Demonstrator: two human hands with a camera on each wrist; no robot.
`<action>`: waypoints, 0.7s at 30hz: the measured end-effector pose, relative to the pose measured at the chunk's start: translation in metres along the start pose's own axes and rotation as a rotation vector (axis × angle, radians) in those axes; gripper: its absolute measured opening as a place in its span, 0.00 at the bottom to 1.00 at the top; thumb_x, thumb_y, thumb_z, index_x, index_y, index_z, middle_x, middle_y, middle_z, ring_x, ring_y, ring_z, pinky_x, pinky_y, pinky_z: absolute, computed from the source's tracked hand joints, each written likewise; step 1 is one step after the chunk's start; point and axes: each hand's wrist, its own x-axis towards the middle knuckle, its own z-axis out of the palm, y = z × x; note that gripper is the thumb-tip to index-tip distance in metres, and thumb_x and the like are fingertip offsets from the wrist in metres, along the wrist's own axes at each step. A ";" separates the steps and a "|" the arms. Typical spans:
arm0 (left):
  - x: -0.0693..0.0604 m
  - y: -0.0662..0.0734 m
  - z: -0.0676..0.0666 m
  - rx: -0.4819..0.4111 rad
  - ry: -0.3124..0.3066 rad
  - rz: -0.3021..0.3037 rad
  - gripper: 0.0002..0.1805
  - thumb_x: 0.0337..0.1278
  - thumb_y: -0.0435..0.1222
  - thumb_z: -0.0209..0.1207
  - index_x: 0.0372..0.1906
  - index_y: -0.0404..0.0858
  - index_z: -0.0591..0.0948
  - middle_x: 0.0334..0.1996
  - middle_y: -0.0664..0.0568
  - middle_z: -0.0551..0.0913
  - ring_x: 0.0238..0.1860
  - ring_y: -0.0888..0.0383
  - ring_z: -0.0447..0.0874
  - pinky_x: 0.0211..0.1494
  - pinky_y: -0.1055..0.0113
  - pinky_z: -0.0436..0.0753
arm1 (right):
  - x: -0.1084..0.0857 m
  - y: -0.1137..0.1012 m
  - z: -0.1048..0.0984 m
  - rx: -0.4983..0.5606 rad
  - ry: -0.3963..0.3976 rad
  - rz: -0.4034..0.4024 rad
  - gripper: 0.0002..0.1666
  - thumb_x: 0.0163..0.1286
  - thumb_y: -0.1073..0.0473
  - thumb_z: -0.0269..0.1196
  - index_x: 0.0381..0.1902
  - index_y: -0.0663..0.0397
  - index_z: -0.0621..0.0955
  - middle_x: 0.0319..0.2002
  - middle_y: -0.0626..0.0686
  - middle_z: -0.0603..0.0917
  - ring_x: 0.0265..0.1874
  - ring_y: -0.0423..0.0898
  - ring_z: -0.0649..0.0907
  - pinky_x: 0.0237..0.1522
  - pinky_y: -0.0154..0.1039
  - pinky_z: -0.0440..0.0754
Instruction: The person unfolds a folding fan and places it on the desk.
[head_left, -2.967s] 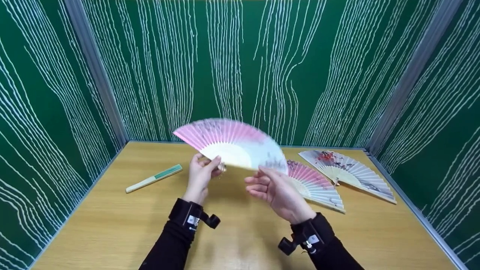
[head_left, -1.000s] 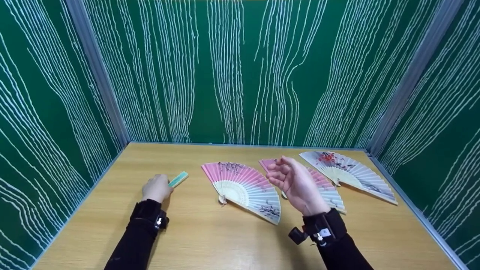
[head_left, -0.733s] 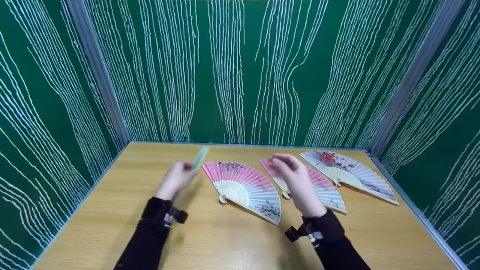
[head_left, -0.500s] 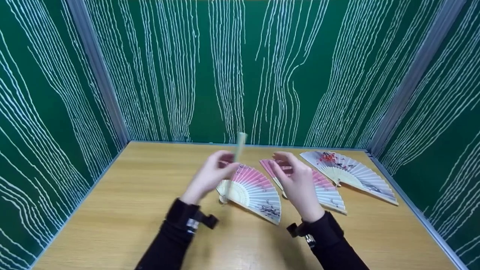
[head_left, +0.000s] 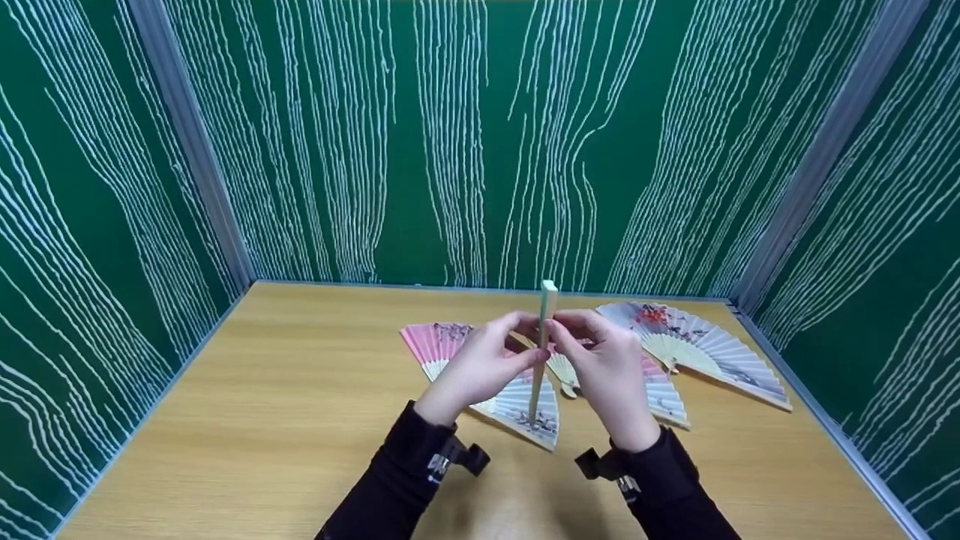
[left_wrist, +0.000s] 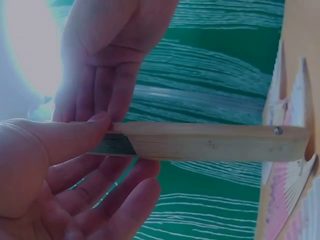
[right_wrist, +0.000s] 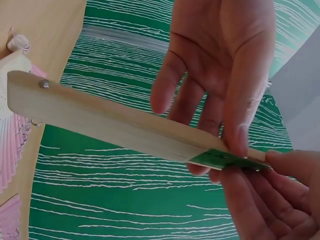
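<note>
A folded hand fan (head_left: pixel 547 304), pale wood with a green section, stands nearly upright between both hands above the table. My left hand (head_left: pixel 484 364) grips it, thumb on one side and fingers on the other, as the left wrist view shows with the fan (left_wrist: pixel 215 142) crossing the picture. Opposite, my right hand (head_left: pixel 611 371) pinches the fan's upper end between thumb and fingers. The right wrist view shows the fan's riveted end (right_wrist: pixel 44 83) free of both hands. Below them lies an open pink-and-white fan (head_left: pixel 435 343), partly hidden by the left hand.
A second pink-and-white open fan (head_left: pixel 664 394) lies behind the right hand. To its right, a greyish-white open fan (head_left: pixel 697 345) carries red flowers. Green walls (head_left: pixel 510 150) with white lines enclose the wooden table (head_left: pixel 262 420) at the back and sides.
My left hand set down the open pink fan, took the folded fan from the table's left and carried it rightward. The right hand now holds it too.
</note>
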 end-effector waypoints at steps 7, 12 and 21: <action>-0.002 0.001 -0.004 0.045 0.023 0.003 0.15 0.60 0.46 0.61 0.52 0.55 0.77 0.44 0.65 0.79 0.42 0.64 0.80 0.46 0.68 0.80 | -0.002 -0.005 0.002 -0.045 -0.027 0.052 0.11 0.62 0.46 0.65 0.37 0.43 0.85 0.32 0.37 0.85 0.31 0.34 0.83 0.29 0.32 0.82; -0.002 0.002 -0.005 -0.033 0.058 0.001 0.15 0.60 0.51 0.58 0.50 0.55 0.78 0.44 0.64 0.79 0.41 0.62 0.81 0.43 0.65 0.82 | -0.002 -0.007 0.000 0.031 -0.051 0.119 0.09 0.62 0.48 0.66 0.37 0.44 0.85 0.31 0.42 0.84 0.30 0.39 0.83 0.31 0.35 0.83; -0.010 0.025 -0.011 -0.184 0.145 -0.016 0.10 0.64 0.40 0.57 0.47 0.44 0.81 0.40 0.54 0.81 0.40 0.50 0.82 0.41 0.58 0.84 | -0.003 -0.013 0.000 0.032 -0.065 0.113 0.09 0.62 0.48 0.66 0.36 0.43 0.85 0.30 0.41 0.85 0.27 0.38 0.83 0.30 0.34 0.83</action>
